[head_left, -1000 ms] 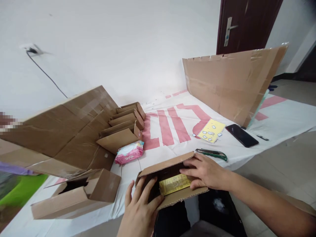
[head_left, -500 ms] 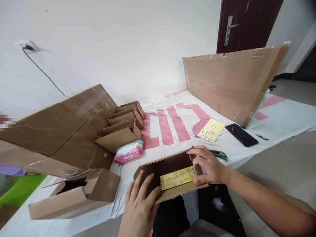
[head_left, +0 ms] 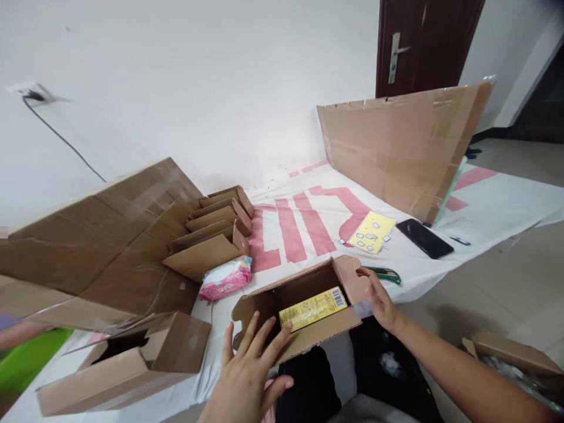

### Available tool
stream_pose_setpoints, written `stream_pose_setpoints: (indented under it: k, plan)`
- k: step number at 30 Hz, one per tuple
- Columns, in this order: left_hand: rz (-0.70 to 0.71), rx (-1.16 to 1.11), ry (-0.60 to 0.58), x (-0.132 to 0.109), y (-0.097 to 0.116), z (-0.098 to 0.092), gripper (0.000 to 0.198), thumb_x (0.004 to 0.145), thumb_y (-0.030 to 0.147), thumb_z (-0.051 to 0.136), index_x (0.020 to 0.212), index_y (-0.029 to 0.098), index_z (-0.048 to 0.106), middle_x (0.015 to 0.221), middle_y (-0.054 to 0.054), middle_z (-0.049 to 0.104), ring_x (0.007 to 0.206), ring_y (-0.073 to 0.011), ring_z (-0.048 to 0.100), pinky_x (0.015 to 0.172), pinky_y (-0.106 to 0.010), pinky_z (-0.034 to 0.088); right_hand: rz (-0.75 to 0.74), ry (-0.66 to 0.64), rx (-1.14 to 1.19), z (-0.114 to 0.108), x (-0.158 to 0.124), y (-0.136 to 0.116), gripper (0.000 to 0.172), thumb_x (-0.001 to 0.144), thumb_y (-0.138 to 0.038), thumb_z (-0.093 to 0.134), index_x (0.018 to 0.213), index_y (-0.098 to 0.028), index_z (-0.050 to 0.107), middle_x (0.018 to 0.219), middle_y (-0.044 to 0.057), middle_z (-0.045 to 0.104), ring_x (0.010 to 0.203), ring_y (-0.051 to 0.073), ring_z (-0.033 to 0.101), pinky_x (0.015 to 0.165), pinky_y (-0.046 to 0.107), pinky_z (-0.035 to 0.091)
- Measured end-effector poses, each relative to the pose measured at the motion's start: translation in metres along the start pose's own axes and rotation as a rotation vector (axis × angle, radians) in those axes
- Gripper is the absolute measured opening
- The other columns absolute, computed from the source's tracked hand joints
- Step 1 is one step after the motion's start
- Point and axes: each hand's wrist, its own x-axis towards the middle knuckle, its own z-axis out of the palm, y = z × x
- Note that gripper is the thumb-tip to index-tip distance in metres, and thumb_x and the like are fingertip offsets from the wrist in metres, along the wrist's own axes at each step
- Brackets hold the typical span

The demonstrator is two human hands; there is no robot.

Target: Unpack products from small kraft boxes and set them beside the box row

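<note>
A small open cardboard box [head_left: 317, 339] is tilted at the table's front edge, above my lap. Inside it lies a yellow printed carton [head_left: 311, 308] with a barcode at its right end. My left hand [head_left: 253, 364] is open, its fingers spread over the box's left end and near wall. At the other end, my right hand [head_left: 382, 302] has its bent fingers on the outside of the raised end flap [head_left: 350, 279]; its thumb is partly hidden. Just behind that hand lies a green utility knife [head_left: 385, 274].
Another open cardboard box [head_left: 167, 352] stands at the left front. Behind are a pink wipes pack [head_left: 227, 279] and several open boxes [head_left: 205, 252]. A yellow card [head_left: 372, 232] and a phone [head_left: 425, 238] lie right. Cardboard panels [head_left: 400, 153] flank the table. At far left, another person's arm [head_left: 26, 333] shows.
My right hand has moved out of the box to the outside of its right end, and the end flap now stands up. My left fingers have spread wider. The view has shifted slightly.
</note>
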Motion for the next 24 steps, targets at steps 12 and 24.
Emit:
stream_pose_setpoints:
  k: [12,24]
  plan:
    - [0.073,-0.522,-0.386,0.075,-0.025,-0.067,0.058,0.076,-0.003,0.037,0.113,0.028,0.068,0.128,-0.003,0.065,0.111,-0.0167,0.064,0.096,-0.029,0.048,-0.077,-0.255,-0.604,0.048,-0.028,0.031,0.062,0.082,-0.018,0.057,0.14,-0.008,0.037,0.128,0.022,0.057,0.12,0.033,0.053,0.101,0.053,0.045]
    - [0.018,-0.424,-0.793,0.142,-0.022,-0.023,0.053,0.071,0.031,0.066,0.121,0.026,0.05,0.102,-0.006,0.071,0.088,-0.0249,0.068,0.073,-0.03,0.051,-0.044,-0.285,-0.71,0.05,-0.027,0.02,0.048,0.086,-0.021,0.054,0.132,-0.01,0.049,0.127,0.017,0.06,0.119,0.03,0.052,0.1,0.048,0.044]
